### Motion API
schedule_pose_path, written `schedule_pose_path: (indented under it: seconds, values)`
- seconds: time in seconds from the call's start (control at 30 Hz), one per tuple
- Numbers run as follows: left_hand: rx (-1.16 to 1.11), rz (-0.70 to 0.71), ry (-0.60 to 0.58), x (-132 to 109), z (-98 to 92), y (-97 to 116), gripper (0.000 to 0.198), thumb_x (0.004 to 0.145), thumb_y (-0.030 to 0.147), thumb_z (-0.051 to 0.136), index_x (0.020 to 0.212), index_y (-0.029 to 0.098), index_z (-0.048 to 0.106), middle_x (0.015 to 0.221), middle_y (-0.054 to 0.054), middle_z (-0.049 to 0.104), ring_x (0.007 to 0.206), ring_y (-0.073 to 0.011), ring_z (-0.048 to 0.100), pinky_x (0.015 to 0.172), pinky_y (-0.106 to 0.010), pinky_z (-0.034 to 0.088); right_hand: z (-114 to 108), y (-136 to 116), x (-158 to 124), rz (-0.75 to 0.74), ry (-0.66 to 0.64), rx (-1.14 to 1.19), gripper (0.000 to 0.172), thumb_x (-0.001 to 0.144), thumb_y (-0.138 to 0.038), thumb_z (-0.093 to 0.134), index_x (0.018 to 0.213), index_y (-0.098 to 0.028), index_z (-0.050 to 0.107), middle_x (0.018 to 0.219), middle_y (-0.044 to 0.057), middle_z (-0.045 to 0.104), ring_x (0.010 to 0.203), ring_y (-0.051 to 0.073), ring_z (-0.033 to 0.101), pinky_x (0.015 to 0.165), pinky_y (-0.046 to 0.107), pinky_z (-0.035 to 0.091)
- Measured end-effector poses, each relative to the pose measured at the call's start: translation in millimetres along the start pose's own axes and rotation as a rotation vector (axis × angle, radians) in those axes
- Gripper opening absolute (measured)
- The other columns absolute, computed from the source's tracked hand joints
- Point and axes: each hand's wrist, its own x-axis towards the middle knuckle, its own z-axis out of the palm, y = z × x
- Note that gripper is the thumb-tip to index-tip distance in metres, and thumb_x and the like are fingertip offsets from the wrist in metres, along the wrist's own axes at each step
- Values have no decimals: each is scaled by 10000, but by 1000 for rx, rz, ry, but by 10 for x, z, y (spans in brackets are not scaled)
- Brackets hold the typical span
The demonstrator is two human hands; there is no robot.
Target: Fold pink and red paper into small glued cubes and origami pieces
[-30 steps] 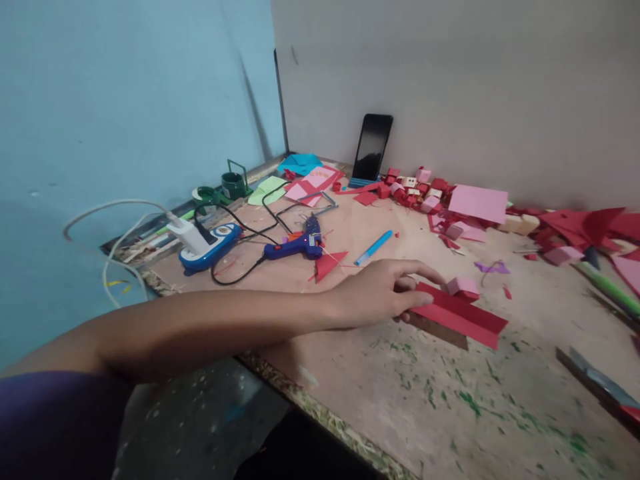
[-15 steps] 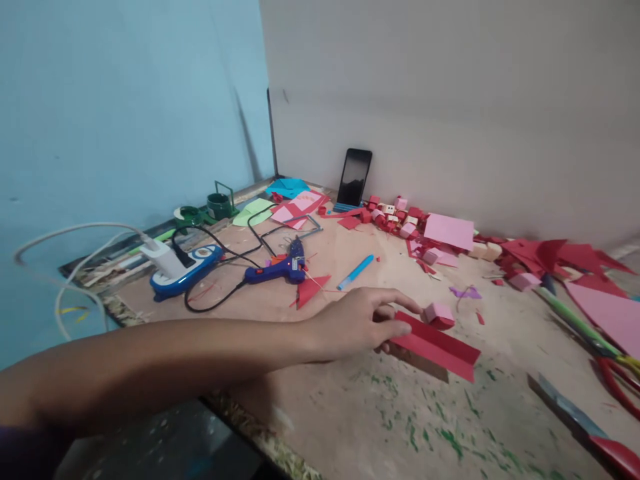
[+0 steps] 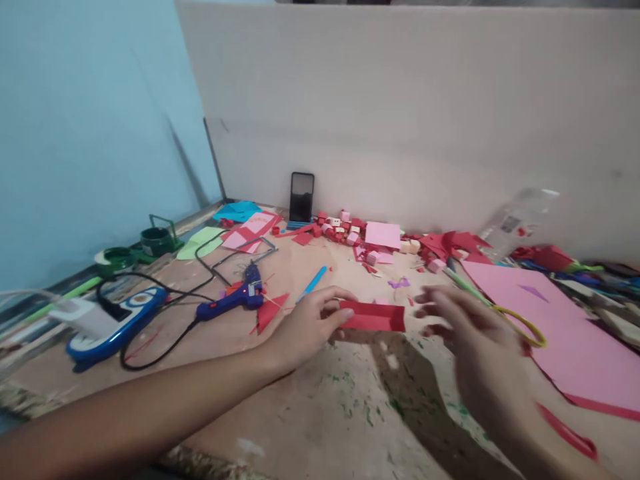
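Note:
My left hand (image 3: 320,320) pinches one end of a folded red paper strip (image 3: 377,317), thumb on top and fingers behind. The strip has a raised crease along its length and is held just over the table. To its right, my right hand (image 3: 480,353) hangs in the air, slightly blurred, fingers apart and nothing seen in them. A gap separates it from the strip's free end. Just left of my left hand lies a blue pen (image 3: 313,281). Partly behind my right hand is a yellow scissor handle (image 3: 525,327).
A blue glue gun (image 3: 233,301) lies at left, its black cord near a power strip (image 3: 120,327). A phone (image 3: 301,198) stands at the back beside several small pink and red paper cubes (image 3: 345,230). Pink sheets (image 3: 565,320) and a clear bottle (image 3: 520,223) are at right.
My right hand has come into view from the right. The view has turned rightward, and the red strip now lies more level in my left hand.

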Motion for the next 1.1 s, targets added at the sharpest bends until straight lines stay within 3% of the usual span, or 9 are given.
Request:
schedule_pose_path:
  seconds: [0.1,0.2,0.4,0.53,0.73,0.87,0.97,1.1]
  values:
    - [27,4,19,3,-18,6,316,945,363,643,1199,187,577,748,24,634,629,-132,601,581,-233,456,168,118,-33,171,-47,133,486,755,-596,838,1018,-195,761,916,74,747,678,196,656,569,296,525]
    - [9,-10,9,11,-22,18,374,939,370,653,1248,192,538,752,25,652,635,-135,607,597,-238,462,247,192,-65,191,-185,166,578,779,-652,803,1117,-185,755,850,62,755,579,165,633,549,280,507]
    - [-4,-6,-56,0,10,64,343,931,310,652,1235,179,562,724,45,618,620,-112,580,611,-226,467,169,212,-61,205,-381,143,449,780,-573,846,781,-132,763,582,48,693,503,128,596,507,224,442]
    - [30,25,-72,0,15,29,380,922,333,668,1257,195,552,736,53,590,640,-119,593,619,-237,463,156,206,-45,229,-395,173,419,782,-544,851,788,-135,765,603,53,716,474,107,583,474,208,413]
    - [63,64,-36,10,35,-12,544,779,309,806,1252,212,555,1000,-24,670,869,-190,681,736,-296,543,166,168,-40,193,-440,155,434,788,-566,831,745,-140,764,561,41,695,464,110,600,490,213,448]
    - [61,58,-32,26,13,-29,567,738,256,813,1247,207,569,887,10,636,752,-155,622,639,-263,524,167,199,-14,202,-440,197,404,805,-532,832,737,-141,754,603,50,719,500,120,642,517,210,483]
    - [62,137,0,56,-26,-70,514,733,242,817,1192,193,591,933,10,624,711,-113,582,667,-255,513,167,236,4,209,-434,213,424,803,-535,839,701,-134,742,584,52,708,497,123,648,512,205,488]
    - [62,138,-1,62,-37,-94,420,756,245,814,1112,203,595,914,16,624,688,-110,577,631,-245,492,163,266,12,235,-416,271,411,782,-521,866,723,-132,747,609,50,718,484,115,636,499,200,491]
